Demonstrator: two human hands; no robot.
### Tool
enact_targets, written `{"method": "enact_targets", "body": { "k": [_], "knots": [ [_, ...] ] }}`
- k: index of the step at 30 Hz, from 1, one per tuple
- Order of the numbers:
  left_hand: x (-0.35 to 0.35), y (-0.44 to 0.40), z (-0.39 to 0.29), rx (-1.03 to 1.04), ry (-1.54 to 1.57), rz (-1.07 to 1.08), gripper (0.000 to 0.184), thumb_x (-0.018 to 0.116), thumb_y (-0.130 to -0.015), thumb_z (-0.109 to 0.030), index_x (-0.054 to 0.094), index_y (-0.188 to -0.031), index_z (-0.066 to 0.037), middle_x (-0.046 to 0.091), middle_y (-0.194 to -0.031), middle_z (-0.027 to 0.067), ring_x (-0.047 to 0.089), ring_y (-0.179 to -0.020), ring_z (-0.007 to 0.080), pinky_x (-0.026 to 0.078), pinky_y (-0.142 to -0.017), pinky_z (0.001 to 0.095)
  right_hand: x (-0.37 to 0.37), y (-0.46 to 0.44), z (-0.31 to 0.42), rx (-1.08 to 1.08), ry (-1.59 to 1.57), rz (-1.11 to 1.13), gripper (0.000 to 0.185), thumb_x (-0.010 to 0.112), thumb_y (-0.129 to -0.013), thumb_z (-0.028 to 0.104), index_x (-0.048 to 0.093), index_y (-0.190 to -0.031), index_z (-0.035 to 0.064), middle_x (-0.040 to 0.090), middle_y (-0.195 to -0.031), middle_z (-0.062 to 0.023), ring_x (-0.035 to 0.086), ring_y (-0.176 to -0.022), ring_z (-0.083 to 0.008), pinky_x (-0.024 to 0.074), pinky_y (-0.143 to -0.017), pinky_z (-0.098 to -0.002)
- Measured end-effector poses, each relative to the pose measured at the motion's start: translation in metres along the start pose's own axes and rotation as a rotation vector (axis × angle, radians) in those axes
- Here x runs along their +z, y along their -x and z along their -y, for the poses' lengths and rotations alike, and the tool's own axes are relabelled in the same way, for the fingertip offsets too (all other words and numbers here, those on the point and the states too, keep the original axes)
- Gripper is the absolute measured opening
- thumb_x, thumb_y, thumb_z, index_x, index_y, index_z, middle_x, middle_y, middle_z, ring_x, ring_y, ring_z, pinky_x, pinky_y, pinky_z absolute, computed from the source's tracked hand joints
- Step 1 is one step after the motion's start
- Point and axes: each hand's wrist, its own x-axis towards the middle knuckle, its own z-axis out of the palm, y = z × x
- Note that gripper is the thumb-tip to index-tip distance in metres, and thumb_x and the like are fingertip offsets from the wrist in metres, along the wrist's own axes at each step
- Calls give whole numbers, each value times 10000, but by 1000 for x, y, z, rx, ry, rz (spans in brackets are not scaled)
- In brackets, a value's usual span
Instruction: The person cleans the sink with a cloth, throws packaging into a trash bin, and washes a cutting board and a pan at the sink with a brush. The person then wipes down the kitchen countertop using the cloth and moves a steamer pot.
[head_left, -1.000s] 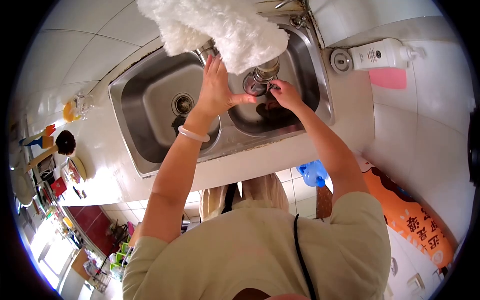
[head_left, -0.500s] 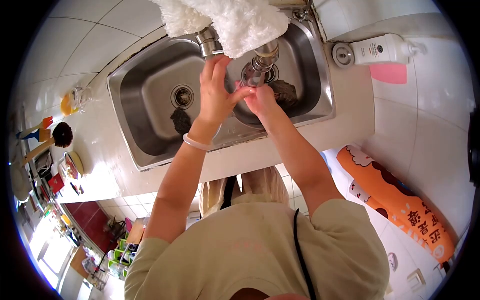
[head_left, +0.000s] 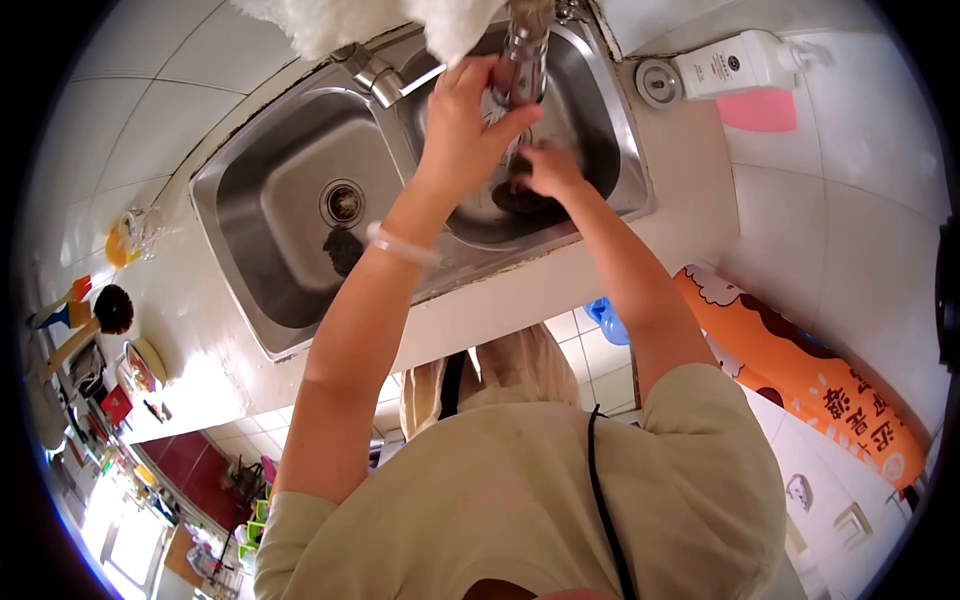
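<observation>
My left hand [head_left: 465, 135] is above the right basin, fingers and thumb apart. Its fingertips are close to the chrome tap lever [head_left: 422, 80], and its thumb lies across the front of the metal spout [head_left: 525, 65]. Whether the fingers touch the lever, I cannot tell. Lower in the same basin [head_left: 592, 110], my right hand [head_left: 552, 172] is at a dark brown, soft-looking clump [head_left: 518, 198]. Motion blurs its fingers, so their grip on the clump is unclear. A dark grey-green clump [head_left: 343, 250] lies in the left basin [head_left: 285, 190], below the drain [head_left: 342, 203].
Fluffy white cloth [head_left: 340, 25] hangs over the tap. A round metal stopper [head_left: 659, 83] and a white pump bottle [head_left: 735, 65] are right of the sink, beside a pink sheet [head_left: 758, 110]. On the left counter are a clear cup [head_left: 125, 245] and a round brush [head_left: 113, 309].
My right hand has moved from under the spout down to the brown clump. My left hand has shifted up and right, towards the spout. The view has shifted slightly.
</observation>
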Motion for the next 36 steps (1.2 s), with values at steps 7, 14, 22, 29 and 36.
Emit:
{"method": "enact_targets", "body": {
  "k": [7,14,22,29,36],
  "knots": [
    [30,-68,1,-117,-4,-149,355,787,-670,-215,566,-836,8,554,-773,114,544,-696,247,452,-637,357,27,-5,9,-176,482,42,318,511,-889,313,589,-1178,207,438,-1300,-166,391,-1196,-442,449,-883,-500],
    [42,-67,14,-89,-227,-219,389,739,-712,-318,572,-887,-13,563,-815,134,556,-785,325,428,-681,437,-61,-74,-29,-419,830,-661,245,515,-847,218,683,-971,89,582,-1128,-78,480,-1111,-319,375,-944,-478],
    [27,-53,11,-101,-310,-98,418,717,-739,-362,570,-958,-38,563,-865,120,544,-864,324,401,-753,457,1,8,-42,-50,573,106,286,519,-841,206,684,-1048,96,518,-1263,-150,453,-1192,-324,387,-948,-439],
    [20,-46,6,-83,-286,-74,447,710,-746,-386,573,-989,-37,572,-905,148,541,-891,343,392,-787,466,14,29,50,-210,-343,319,337,592,-769,213,574,-1013,-19,618,-1044,-192,580,-1003,-346,445,-831,-395],
    [22,-43,3,-88,-260,-98,428,727,-727,-350,576,-972,-33,576,-901,122,543,-881,338,401,-763,449,40,4,61,-396,95,464,349,442,-904,337,621,-1133,143,619,-1121,-156,573,-1071,-316,447,-874,-411]
  ]
}}
